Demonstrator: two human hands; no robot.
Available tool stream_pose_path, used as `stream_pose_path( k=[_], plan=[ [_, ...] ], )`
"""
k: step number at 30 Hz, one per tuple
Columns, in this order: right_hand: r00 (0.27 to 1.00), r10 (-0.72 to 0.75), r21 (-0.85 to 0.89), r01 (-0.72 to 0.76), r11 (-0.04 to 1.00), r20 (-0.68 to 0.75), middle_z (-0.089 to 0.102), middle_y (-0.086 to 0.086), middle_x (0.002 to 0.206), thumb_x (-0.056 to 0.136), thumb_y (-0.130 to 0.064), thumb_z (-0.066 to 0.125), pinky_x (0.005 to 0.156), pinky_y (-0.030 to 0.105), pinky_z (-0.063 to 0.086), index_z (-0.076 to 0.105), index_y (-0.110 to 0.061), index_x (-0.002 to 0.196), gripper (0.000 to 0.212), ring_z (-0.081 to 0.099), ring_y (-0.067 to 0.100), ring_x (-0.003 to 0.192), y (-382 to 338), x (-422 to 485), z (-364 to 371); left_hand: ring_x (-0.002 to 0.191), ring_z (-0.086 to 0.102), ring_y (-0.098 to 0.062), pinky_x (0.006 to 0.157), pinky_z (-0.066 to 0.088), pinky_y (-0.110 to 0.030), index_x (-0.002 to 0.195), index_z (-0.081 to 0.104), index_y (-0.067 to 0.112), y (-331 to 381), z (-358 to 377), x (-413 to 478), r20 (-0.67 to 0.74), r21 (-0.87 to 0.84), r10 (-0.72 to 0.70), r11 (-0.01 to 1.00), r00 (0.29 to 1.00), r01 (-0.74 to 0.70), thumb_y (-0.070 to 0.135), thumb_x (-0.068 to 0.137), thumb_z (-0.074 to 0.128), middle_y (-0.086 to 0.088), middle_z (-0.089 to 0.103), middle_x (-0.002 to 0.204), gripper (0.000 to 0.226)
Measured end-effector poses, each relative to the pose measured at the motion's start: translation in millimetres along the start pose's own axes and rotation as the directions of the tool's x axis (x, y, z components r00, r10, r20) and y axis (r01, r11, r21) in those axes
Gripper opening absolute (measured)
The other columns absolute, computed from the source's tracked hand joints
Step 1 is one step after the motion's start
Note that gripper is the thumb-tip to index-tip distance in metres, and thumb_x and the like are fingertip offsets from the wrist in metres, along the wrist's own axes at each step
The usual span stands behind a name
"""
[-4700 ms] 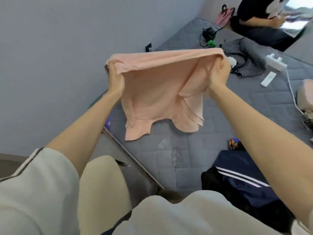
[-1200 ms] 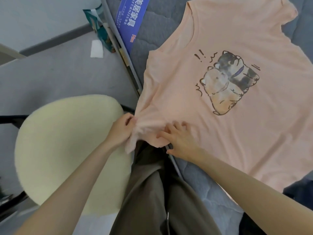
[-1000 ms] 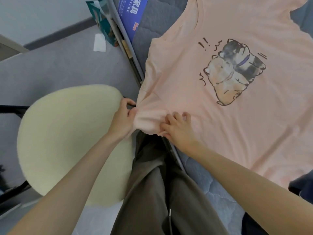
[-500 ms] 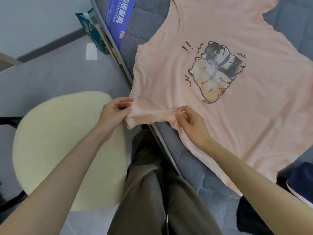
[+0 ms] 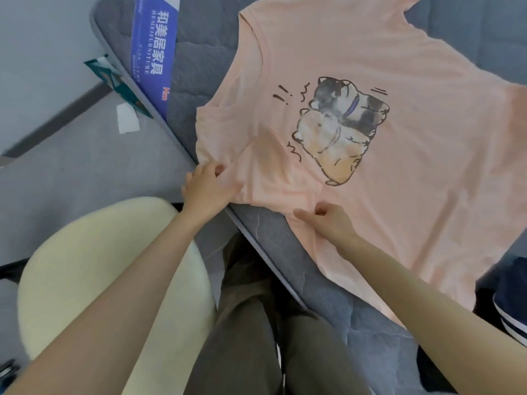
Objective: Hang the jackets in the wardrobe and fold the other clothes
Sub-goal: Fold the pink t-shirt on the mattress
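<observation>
The T-shirt [image 5: 413, 181], peach-coloured, lies spread on a grey quilted mattress [image 5: 328, 295] with its front facing up, so that the print [image 5: 339, 132] of two cuddled cartoon animals shows near the middle. Its neck points toward the top of the view and its lower edge runs toward the bottom right, where it reaches a dark garment [image 5: 510, 303] with white stripes at the edge of the frame. The near sleeve [image 5: 225, 138] lies along the mattress edge, creased, with folds running from it toward the person. The left hand [image 5: 206, 189] is at the bed's edge with its fingers curled, pinching the cloth at the bottom of that sleeve. The right hand [image 5: 330, 220] is a little further along the same side of the shirt, thumb stretched out and fingers curled in, gripping the fabric there; a taut stretch of cloth runs between the two hands. Both forearms are bare. Below the hands the person's grey-brown trousers [image 5: 251, 323] stand against the side of the mattress. A cream chair [image 5: 85, 266] with a rounded seat is to the left of them on the grey floor [image 5: 71, 166]. A blue label [image 5: 152, 58] with white characters is on the mattress's upper left corner, with a teal packet [image 5: 109, 76] beside it and a white slip of paper [image 5: 127, 122] on the floor nearby.
</observation>
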State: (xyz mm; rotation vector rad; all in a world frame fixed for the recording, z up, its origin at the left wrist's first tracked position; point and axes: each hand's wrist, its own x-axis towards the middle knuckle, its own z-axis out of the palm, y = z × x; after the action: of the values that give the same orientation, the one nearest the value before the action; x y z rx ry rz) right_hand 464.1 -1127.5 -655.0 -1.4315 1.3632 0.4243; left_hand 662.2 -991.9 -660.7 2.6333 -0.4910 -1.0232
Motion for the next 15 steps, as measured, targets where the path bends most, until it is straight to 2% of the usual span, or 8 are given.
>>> stream_pose_path(
  k=[2, 3, 5, 7, 9, 12, 13, 15],
  plan=[
    [0.998, -0.048, 0.013, 0.048, 0.999, 0.033, 0.034, -0.001, 0.062, 0.086, -0.035, 0.066, 0.056, 0.028, 0.023, 0.036, -0.017, 0.063, 0.042, 0.035, 0.015, 0.059, 5, -3, 6, 0.114, 0.047, -0.032, 0.090, 0.035, -0.040, 0.114, 0.054, 0.020, -10, 3, 0, 0.002, 0.137, -0.007, 0.991, 1.000, 0.007, 0.053, 0.083, 0.057, -0.001, 0.058, 0.113, 0.045],
    [0.997, -0.060, 0.064, 0.057, 0.996, 0.046, 0.035, 0.001, 0.065, 0.090, -0.034, 0.062, 0.059, 0.029, 0.024, 0.039, -0.016, 0.066, 0.038, 0.037, 0.016, 0.061, 6, -4, 8, 0.109, 0.047, -0.031, 0.084, 0.031, -0.038, 0.103, 0.054, 0.018, -14, 3, 0, 0.005, 0.162, 0.013, 0.987, 1.000, -0.014, 0.051, 0.087, 0.053, 0.001, 0.058, 0.098, 0.036],
    [0.995, -0.047, 0.154, 0.033, 0.988, 0.087, 0.040, 0.006, 0.073, 0.094, -0.036, 0.056, 0.064, 0.028, 0.027, 0.047, -0.013, 0.074, 0.031, 0.040, 0.017, 0.068, 8, -5, 8, 0.098, 0.047, -0.027, 0.078, 0.024, -0.036, 0.092, 0.054, 0.015, -23, 0, 1, 0.029, 0.143, 0.060, 0.988, 0.998, -0.064, 0.048, 0.095, 0.043, 0.006, 0.049, 0.077, 0.035],
    [0.992, -0.040, 0.146, 0.022, 0.989, 0.118, 0.044, 0.001, 0.066, 0.092, -0.036, 0.060, 0.059, 0.022, 0.031, 0.047, -0.012, 0.068, 0.036, 0.042, 0.014, 0.062, 11, -4, 5, 0.086, 0.046, -0.024, 0.079, 0.028, -0.039, 0.085, 0.051, 0.017, -31, -5, 4, -0.010, 0.087, 0.099, 0.991, 0.995, -0.098, 0.047, 0.098, 0.038, 0.007, 0.045, 0.069, 0.035],
    [0.987, -0.033, 0.068, 0.022, 0.997, 0.160, 0.053, -0.007, 0.057, 0.088, -0.035, 0.066, 0.055, 0.017, 0.037, 0.054, -0.014, 0.058, 0.039, 0.049, 0.009, 0.056, 16, -4, 3, 0.078, 0.044, -0.024, 0.077, 0.025, -0.039, 0.082, 0.048, 0.018, -38, -12, 6, -0.096, 0.133, 0.128, 0.985, 0.987, -0.115, 0.046, 0.098, 0.038, 0.008, 0.041, 0.063, 0.034],
    [0.984, -0.034, -0.231, 0.074, 0.970, 0.173, 0.067, -0.006, 0.065, 0.087, -0.031, 0.063, 0.065, 0.025, 0.046, 0.068, -0.016, 0.061, 0.031, 0.058, 0.010, 0.062, 30, -7, 6, 0.085, 0.047, -0.029, 0.063, 0.007, -0.035, 0.084, 0.049, 0.014, -41, -18, 7, -0.141, 0.323, 0.122, 0.944, 0.982, -0.071, 0.044, 0.097, 0.041, 0.003, 0.043, 0.065, 0.033],
    [0.989, -0.045, -0.305, 0.087, 0.948, 0.141, 0.068, -0.006, 0.068, 0.087, -0.031, 0.062, 0.066, 0.028, 0.048, 0.071, -0.015, 0.065, 0.028, 0.060, 0.013, 0.066, 33, -8, 8, 0.092, 0.049, -0.031, 0.066, 0.009, -0.035, 0.089, 0.049, 0.015, -40, -18, 7, -0.131, 0.375, 0.107, 0.926, 0.986, -0.051, 0.040, 0.096, 0.043, -0.002, 0.049, 0.073, 0.028],
    [0.994, -0.068, -0.294, 0.090, 0.952, 0.085, 0.068, -0.008, 0.070, 0.086, -0.031, 0.061, 0.068, 0.031, 0.049, 0.069, -0.016, 0.071, 0.023, 0.062, 0.015, 0.072, 38, -10, 8, 0.105, 0.047, -0.034, 0.078, 0.020, -0.038, 0.105, 0.052, 0.015, -36, -16, 5, -0.103, 0.411, 0.061, 0.912, 0.993, -0.013, 0.033, 0.093, 0.047, -0.012, 0.058, 0.099, 0.022]
  ],
)
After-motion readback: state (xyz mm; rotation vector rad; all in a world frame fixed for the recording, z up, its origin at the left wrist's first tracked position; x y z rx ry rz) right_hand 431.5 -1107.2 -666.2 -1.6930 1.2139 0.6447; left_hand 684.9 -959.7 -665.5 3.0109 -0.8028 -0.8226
